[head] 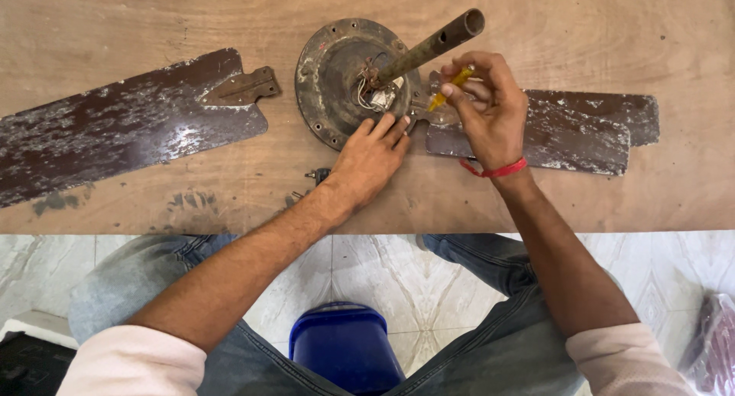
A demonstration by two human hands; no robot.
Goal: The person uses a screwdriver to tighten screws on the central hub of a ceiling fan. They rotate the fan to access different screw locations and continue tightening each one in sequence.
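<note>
Now the right hand [490,109] pinches a yellow screwdriver [452,86]; the left hand [371,158] lies flat and open on the fan motor [329,74].

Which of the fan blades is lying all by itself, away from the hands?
The long brown blade on the left lies alone, apart from the round motor. The other blades are stacked on the right, beside the right hand holding a yellow-handled screwdriver.

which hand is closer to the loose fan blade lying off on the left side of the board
Left. The left hand rests on the rim of the round motor housing, just right of the loose fan blade. The right hand, gripping a yellow-handled screwdriver, is farther right, past the housing.
</note>
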